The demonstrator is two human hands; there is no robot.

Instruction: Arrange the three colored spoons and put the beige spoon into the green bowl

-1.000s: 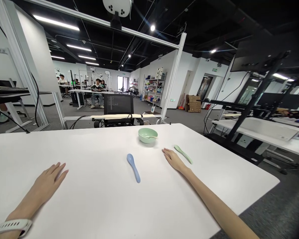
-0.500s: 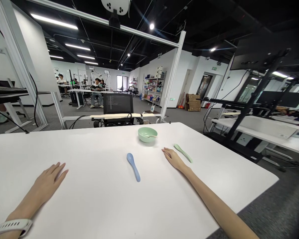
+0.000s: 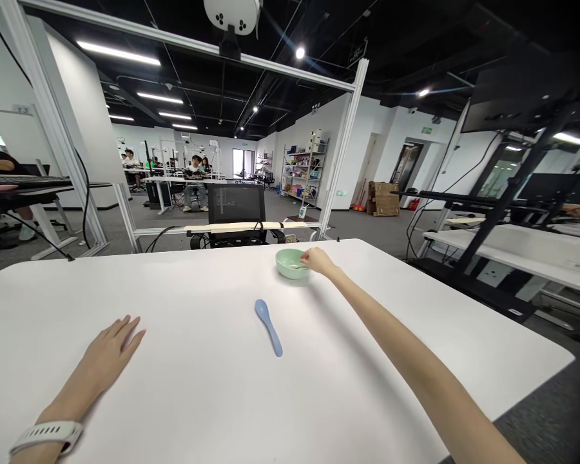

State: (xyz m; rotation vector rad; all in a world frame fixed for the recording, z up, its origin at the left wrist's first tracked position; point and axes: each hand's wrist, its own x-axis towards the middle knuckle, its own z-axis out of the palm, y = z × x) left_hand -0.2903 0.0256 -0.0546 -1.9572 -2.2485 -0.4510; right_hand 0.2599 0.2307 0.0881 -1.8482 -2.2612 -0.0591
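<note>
1. The right hand (image 3: 318, 261) has moved off the tabletop since a moment ago and now reaches forward to a pale green, round plastic bowl (image 3: 286, 269), which sits just left of the fingertips. The fingers are drawn together at the bowl's right rim, touching it or just over it. Whether they are closed on anything, I cannot tell.
2. Under those fingertips, a slim pale green handle (image 3: 296, 265) lies across the bowl's mouth. It is too small to tell much more about.
3. The pale green plastic spoon that lay on the table just right of the bowl no longer shows there. It may be in the bowl or the hand, but I cannot tell which.
4. Behind and to the left of the right hand, a pale blue plastic spoon (image 3: 269, 328) lies untouched, its bowl end pointing away from the person. It sits roughly between the two hands.
5. Far left of that spoon, the left hand (image 3: 111, 348) rests flat and open, fingers spread and holding nothing, with a white strap watch (image 3: 46, 438) on its wrist.
6. All of this lies on a white rectangular table (image 3: 183, 277). Beyond the right hand, past the table's far edge, stands a black mesh office chair (image 3: 235, 205).
</note>
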